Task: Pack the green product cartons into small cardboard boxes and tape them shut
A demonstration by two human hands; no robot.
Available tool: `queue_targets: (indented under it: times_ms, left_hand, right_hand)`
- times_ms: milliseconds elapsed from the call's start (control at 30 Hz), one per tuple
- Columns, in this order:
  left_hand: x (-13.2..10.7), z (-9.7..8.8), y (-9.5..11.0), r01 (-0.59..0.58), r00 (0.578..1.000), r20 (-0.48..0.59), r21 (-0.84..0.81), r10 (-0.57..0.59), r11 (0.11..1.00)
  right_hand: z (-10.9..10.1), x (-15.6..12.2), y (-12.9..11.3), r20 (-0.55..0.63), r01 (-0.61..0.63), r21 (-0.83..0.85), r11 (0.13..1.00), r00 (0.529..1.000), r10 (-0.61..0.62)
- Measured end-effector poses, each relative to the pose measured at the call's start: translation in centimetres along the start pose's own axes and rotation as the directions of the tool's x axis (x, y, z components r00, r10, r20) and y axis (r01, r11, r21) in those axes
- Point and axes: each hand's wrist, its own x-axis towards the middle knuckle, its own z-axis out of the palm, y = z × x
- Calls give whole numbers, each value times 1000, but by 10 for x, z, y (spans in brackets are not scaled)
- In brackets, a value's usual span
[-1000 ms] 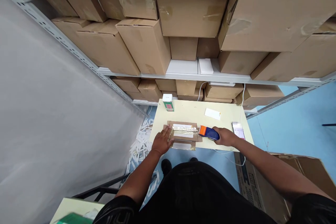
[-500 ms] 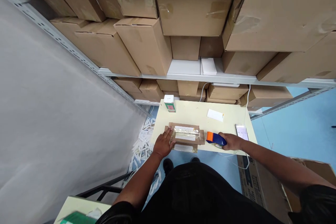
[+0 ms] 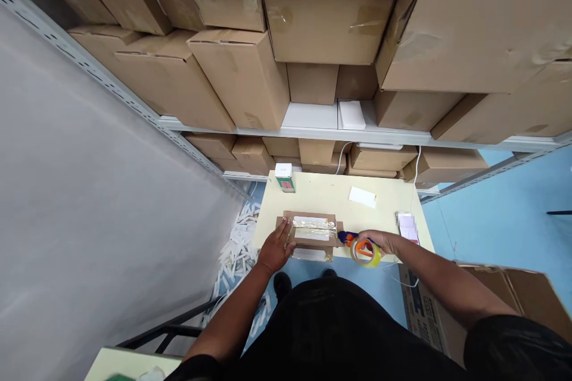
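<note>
A flat cardboard box point(image 3: 308, 240) with its flaps spread lies at the table's front edge, and clear tape runs across its top over white slips. My left hand point(image 3: 274, 246) rests open on the box's left end, fingers laid flat. In my right hand point(image 3: 379, 240) is a blue and orange tape dispenser point(image 3: 348, 238), gripped at its handle. The yellowish tape roll point(image 3: 375, 255) on it faces me, and its front end is at the box's right end. Whether it touches the cardboard I cannot tell.
On the pale table point(image 3: 313, 186) stand a small green-and-white box point(image 3: 285, 178) and a white card point(image 3: 363, 197); a phone point(image 3: 407, 227) lies at right. Shelves of cartons point(image 3: 241, 77) rise behind. Paper strips point(image 3: 239, 244) litter the floor at left. An open carton point(image 3: 504, 292) sits at right.
My right hand has turned the tape dispenser so its roll faces me, and its front end has come closer to the box. My left hand stays on the box. The view has shifted slightly.
</note>
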Motion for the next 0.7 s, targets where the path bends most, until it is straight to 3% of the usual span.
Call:
queue_targets:
  times_ms: [67,133,200,267,400,467,533,600,700]
  left_hand:
    - [0,-1,0,-1,1000,5,-24,1,1000]
    - [0,-2,2,11,1000,7,-63,-11,998]
    - [1,-2,4,45,999,9,-117,-44,992]
    - [1,-2,8,83,997,9,-177,-82,981]
    - [5,0,11,153,986,-25,-258,-164,954]
    - [8,2,10,192,977,-35,-282,-210,940]
    - [12,2,7,238,966,-25,-297,-257,925]
    - [15,3,4,288,953,-1,-303,-303,908]
    - [16,5,0,324,943,36,-317,-330,891]
  right_hand:
    - [19,-2,26,-21,-40,195,980,999,45]
    - [37,-3,50,-220,-6,157,988,975,41]
    - [49,-4,68,-470,16,-4,1000,883,-16]
    - [53,-1,74,-638,-20,-138,990,766,-73]
    - [42,16,57,-819,-152,-293,944,550,-165]
    - [31,29,43,-848,-158,-329,931,482,-218]
    - [19,42,32,-850,-83,-260,962,493,-187]
    - [8,54,27,-826,29,-71,997,558,-75]
    - [-5,64,33,-765,120,146,982,643,35]
